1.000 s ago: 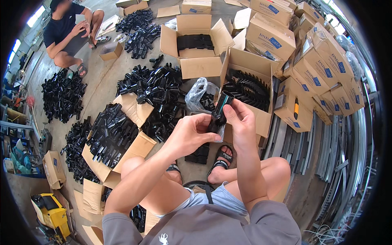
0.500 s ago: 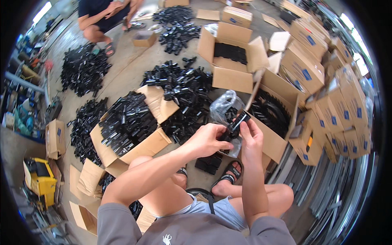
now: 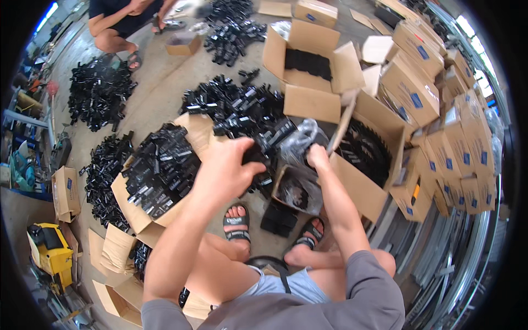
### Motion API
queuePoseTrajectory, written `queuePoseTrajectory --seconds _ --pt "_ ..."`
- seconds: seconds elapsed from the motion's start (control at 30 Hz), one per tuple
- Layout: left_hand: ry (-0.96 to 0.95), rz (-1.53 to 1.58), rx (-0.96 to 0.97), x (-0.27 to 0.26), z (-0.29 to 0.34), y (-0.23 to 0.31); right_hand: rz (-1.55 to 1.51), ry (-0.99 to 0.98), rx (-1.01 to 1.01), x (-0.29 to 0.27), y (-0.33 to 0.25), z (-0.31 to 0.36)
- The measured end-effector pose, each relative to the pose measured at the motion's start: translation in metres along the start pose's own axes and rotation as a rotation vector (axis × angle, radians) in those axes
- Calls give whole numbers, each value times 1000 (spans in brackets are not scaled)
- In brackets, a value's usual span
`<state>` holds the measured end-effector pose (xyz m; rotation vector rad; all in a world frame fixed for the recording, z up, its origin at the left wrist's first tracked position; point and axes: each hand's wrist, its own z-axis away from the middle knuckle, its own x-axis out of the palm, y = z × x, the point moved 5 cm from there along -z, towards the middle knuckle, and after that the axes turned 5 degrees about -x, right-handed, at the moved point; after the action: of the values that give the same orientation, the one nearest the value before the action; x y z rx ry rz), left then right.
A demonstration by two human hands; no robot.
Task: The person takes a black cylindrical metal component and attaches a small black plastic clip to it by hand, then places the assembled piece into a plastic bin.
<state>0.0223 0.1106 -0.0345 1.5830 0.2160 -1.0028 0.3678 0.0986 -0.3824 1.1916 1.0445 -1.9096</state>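
My left hand (image 3: 234, 160) is over the near edge of a large pile of black plastic pieces (image 3: 236, 107), thumb and fingers apart. Just beyond its fingertips is a blurred black piece (image 3: 278, 135); whether it touches the hand or the pile, I cannot tell. At the clear plastic bag (image 3: 297, 140), my right hand (image 3: 317, 157) is closed, its fingertips turned away from view. The bag lines a small cardboard box (image 3: 280, 175) in front of my feet, with dark parts inside. A stack of black pieces (image 3: 279, 217) sits beside that box.
An open carton (image 3: 179, 212) heaped with black pieces stands at the left, more piles (image 3: 102, 91) around it. Two open cartons (image 3: 313, 102) (image 3: 379, 187) hold black parts at the right. Stacked boxes (image 3: 456, 143) and metal bars (image 3: 423, 264) line the right. A person (image 3: 118, 22) crouches far left.
Both hands held a black piece together before. Now they are apart: the left has moved left over the pile, the right slightly up and left to the bag. The view has shifted a little.
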Motion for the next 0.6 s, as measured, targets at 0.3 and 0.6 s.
queuePoseTrajectory --seconds 0.3,0.6 --pt "-117 -99 -19 14 -10 -10 -80 59 381 61 35 -45" --pt "-129 -73 23 20 -14 -8 -132 170 285 56 50 -52"
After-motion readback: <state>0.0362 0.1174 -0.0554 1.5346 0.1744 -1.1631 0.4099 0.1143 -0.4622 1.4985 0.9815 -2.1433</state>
